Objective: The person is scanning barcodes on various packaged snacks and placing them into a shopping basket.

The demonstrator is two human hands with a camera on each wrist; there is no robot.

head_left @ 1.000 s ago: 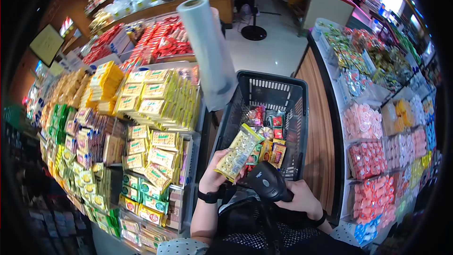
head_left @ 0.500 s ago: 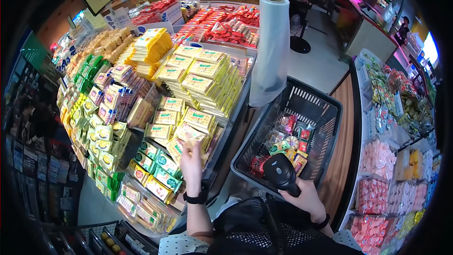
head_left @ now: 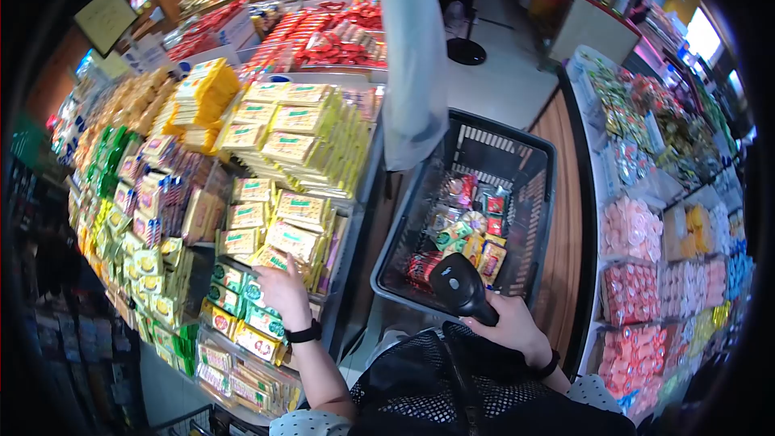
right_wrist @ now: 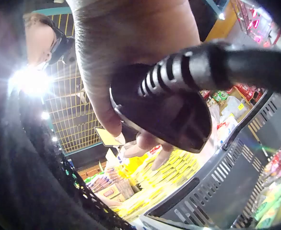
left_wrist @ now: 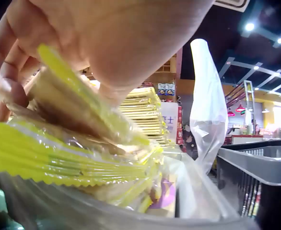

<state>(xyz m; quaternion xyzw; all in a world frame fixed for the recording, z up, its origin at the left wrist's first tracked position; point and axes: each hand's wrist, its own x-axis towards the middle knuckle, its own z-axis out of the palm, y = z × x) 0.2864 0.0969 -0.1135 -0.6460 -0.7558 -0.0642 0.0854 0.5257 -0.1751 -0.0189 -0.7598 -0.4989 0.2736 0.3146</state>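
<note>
My left hand (head_left: 282, 295) is at the front of a pile of yellow-edged biscuit packets (head_left: 295, 210) on the left display. Its fingers curl over one tilted biscuit packet (left_wrist: 83, 103), pinching it; the thumb is partly hidden. Green and yellow packets (head_left: 250, 319) lie just below that hand. My right hand (head_left: 517, 327) grips the handle of a black barcode scanner (head_left: 458, 284), whose cable (right_wrist: 246, 69) shows in the right wrist view. The scanner's head overlaps the near rim of a dark shopping basket (head_left: 533, 210). Several small snack packs (head_left: 476, 230) lie inside the basket.
A tall roll of clear plastic bags (head_left: 412, 56) stands between the left display and the basket. Tall biscuit stacks (head_left: 303, 129) rise behind the left hand. Wood-grain panelling (head_left: 565, 145) borders the right display, which holds pink packs (head_left: 630, 226).
A second ago my left hand held a biscuit packet over the basket; it moved left to the biscuit pile and is now slightly lower there. The right hand keeps the scanner near the basket.
</note>
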